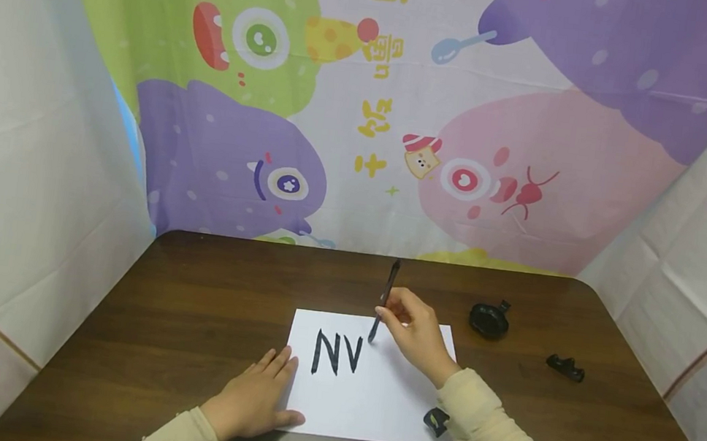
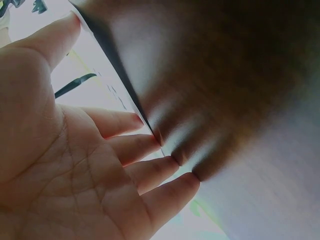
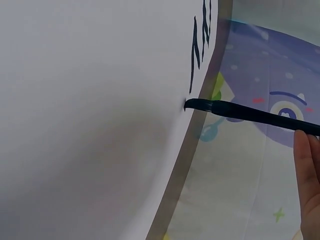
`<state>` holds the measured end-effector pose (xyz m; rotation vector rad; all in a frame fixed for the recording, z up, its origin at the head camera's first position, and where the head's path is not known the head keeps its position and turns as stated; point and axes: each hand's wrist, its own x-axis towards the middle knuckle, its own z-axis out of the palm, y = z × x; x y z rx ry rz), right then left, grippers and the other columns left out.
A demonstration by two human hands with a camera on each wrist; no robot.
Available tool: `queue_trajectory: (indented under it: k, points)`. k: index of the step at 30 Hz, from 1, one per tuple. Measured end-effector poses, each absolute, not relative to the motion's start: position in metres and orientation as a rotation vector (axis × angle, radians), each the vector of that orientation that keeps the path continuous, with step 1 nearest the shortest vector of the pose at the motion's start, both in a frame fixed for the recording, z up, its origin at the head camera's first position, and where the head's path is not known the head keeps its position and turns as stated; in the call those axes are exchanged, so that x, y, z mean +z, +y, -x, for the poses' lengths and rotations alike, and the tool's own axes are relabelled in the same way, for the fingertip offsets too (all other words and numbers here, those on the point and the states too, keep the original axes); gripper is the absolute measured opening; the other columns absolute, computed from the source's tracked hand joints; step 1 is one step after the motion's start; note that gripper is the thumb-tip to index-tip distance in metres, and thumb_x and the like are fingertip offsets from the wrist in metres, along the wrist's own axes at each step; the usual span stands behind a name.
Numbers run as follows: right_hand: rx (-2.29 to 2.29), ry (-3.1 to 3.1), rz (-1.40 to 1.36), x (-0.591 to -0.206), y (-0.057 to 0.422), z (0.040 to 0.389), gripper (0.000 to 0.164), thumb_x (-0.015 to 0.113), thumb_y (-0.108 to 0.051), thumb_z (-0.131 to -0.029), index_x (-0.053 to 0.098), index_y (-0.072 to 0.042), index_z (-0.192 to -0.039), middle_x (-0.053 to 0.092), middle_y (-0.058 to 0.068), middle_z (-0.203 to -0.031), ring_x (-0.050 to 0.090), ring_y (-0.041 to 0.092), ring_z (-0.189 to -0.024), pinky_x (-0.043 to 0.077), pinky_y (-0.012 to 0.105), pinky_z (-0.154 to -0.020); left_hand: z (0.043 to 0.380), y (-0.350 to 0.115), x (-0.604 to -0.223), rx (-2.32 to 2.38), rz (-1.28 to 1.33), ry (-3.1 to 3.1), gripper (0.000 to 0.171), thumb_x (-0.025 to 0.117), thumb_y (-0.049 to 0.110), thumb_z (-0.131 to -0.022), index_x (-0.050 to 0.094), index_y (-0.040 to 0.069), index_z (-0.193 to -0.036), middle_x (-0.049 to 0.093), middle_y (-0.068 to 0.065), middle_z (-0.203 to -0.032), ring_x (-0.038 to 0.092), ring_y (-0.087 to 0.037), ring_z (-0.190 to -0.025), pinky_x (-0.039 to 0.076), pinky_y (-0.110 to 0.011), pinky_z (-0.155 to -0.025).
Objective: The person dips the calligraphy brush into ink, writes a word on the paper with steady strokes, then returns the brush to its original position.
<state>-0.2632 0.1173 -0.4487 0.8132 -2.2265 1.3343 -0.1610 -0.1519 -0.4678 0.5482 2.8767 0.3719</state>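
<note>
A sheet of white paper point(image 1: 364, 406) lies on the table, with black brush strokes that look like an N and a V point(image 1: 337, 353) in its upper left part. My right hand point(image 1: 416, 327) pinches a black writing brush point(image 1: 388, 287) by its handle, held nearly upright. To the right of the V, the bent brush tip point(image 3: 195, 104) appears to meet the paper. My left hand point(image 1: 259, 394) rests at the paper's left edge, fingers straight and thumb on the lower left corner. The left wrist view shows its palm point(image 2: 65, 160) and spread fingers.
A black round dish point(image 1: 489, 320) with a small handle stands right of the paper. Farther right is a black wavy brush rest point(image 1: 566, 367). A small black object point(image 1: 436, 422) sits at the paper's lower right, beside my right sleeve. A cartoon-print curtain point(image 1: 367, 215) hangs behind the table.
</note>
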Motion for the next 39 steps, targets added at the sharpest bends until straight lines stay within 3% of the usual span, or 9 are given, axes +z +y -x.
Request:
queue_trajectory:
  k: [25, 39]
  points:
    - [1.345, -2.268, -0.854, -0.449, 0.118, 0.247, 0.014, 0.071, -0.003, -0.087, 0.064, -0.005, -0.099, 0.066, 0.003, -0.082, 0.062, 0.009, -0.074, 0.058, 0.022, -0.067, 0.160, -0.152, -0.466, 0.384, -0.549, 2.872, 0.093, 0.071, 0.054, -0.082, 0.039, -0.006, -0.145, 0.031, -0.026, -0.156, 0.030, -0.048, -0.143, 0.034, -0.061, -0.112]
    - [1.313, -2.261, -0.899, -0.448, 0.121, 0.237, 0.015, 0.072, -0.005, -0.087, 0.064, -0.010, -0.099, 0.066, 0.002, -0.081, 0.063, 0.010, -0.073, 0.058, 0.023, -0.067, 0.160, -0.152, -0.466, 0.391, -0.550, 2.870, 0.093, 0.071, 0.054, -0.082, 0.039, -0.006, -0.145, 0.031, -0.026, -0.156, 0.030, -0.048, -0.143, 0.034, -0.061, -0.112]
